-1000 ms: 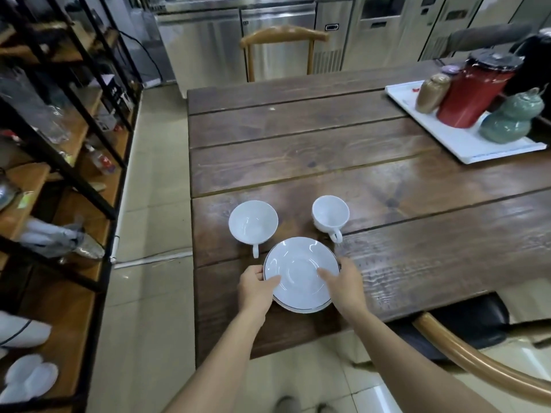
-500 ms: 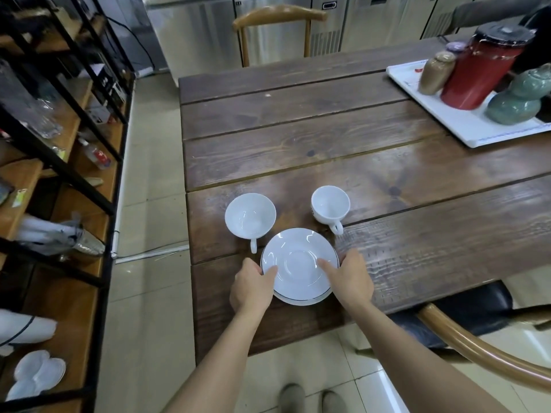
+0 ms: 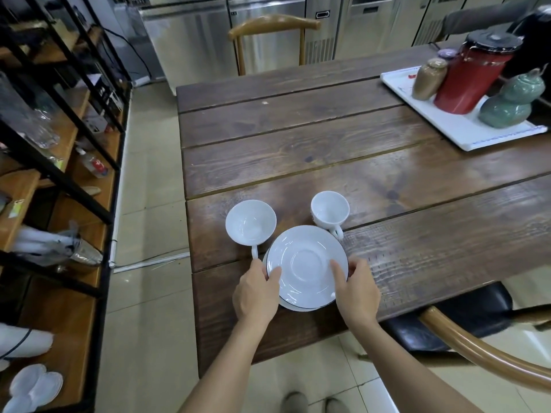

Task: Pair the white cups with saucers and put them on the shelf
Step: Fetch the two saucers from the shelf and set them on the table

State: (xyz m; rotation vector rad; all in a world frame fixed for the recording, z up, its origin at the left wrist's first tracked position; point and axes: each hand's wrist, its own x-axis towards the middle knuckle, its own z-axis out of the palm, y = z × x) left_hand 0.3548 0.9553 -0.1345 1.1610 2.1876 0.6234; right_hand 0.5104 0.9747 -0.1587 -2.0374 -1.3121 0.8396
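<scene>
Two white saucers lie stacked near the table's front edge. The top saucer (image 3: pixel 307 263) is tilted and lifted a little off the lower saucer (image 3: pixel 301 307), whose dark-rimmed edge shows beneath. My left hand (image 3: pixel 256 293) grips the top saucer's left rim and my right hand (image 3: pixel 356 290) grips its right rim. Just behind stand two empty white cups: a wide cup (image 3: pixel 250 223) to the left with its handle toward me, and a smaller cup (image 3: pixel 329 211) to the right. The wooden shelf (image 3: pixel 74 317) with a black frame stands at my left.
The wooden table (image 3: pixel 328 156) stretches away from me. A white tray (image 3: pixel 465 132) at the far right carries a red canister, a brown jar and a green gourd-shaped pot. Wooden chairs stand at the table's far end (image 3: pixel 274 25) and at my right (image 3: pixel 477 350). The shelf holds glassware and white items.
Both hands have closed further on the top saucer's rims and raised it slightly off the lower one. The cups have not moved.
</scene>
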